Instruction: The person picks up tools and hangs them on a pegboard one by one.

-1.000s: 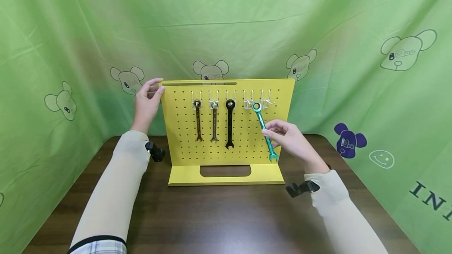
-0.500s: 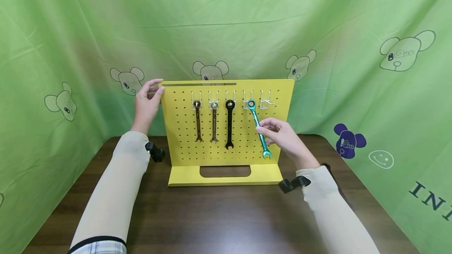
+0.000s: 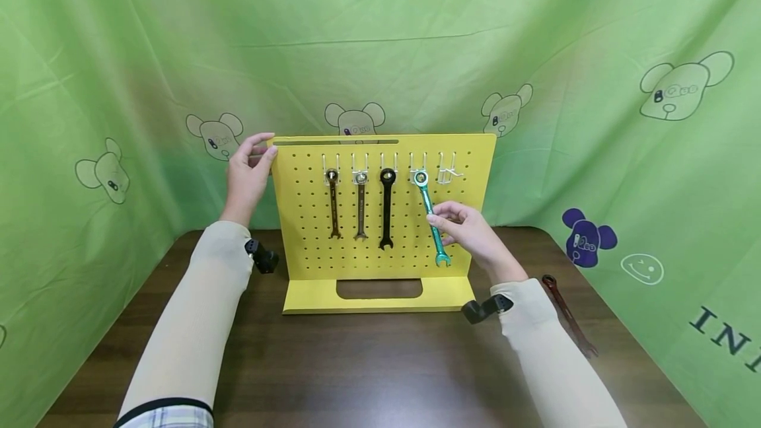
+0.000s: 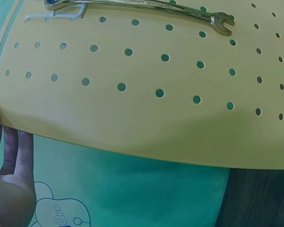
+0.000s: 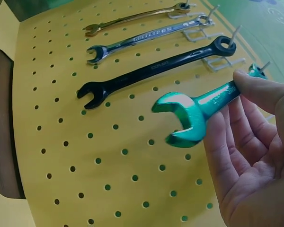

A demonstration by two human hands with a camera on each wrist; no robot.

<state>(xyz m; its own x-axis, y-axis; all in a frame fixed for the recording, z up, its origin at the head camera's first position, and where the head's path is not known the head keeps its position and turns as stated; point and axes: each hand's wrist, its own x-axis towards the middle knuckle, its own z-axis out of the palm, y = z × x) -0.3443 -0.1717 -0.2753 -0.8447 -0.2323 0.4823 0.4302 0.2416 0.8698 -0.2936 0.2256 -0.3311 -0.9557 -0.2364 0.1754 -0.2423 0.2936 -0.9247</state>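
Observation:
My right hand [image 3: 466, 230] pinches a green combination wrench [image 3: 432, 223] midway along its shank, thumb in front and fingers behind. The wrench's ring end is up at the fourth hook, and in the right wrist view the hook's tip shows through the ring. Its open end [image 5: 182, 118] points down, tilted a little right. With thumb in front and fingers behind, my left hand [image 3: 246, 174] grips the upper left edge of the yellow pegboard [image 3: 309, 249]. A bronze wrench [image 3: 334, 207], a silver wrench [image 3: 361, 210] and a black wrench [image 3: 387, 210] hang on hooks to the left.
Right of the green wrench is another wire hook [image 3: 447, 174] with no wrench on it. A dark red wrench [image 3: 567, 312] lies on the brown table [image 3: 357, 368] beside my right forearm. Green cloth [image 3: 380, 32] surrounds the table behind and at the sides.
My right hand has moved left with the green wrench, bringing its ring end to the fourth hook. The red wrench has come into view from behind my right forearm. My left hand stays put.

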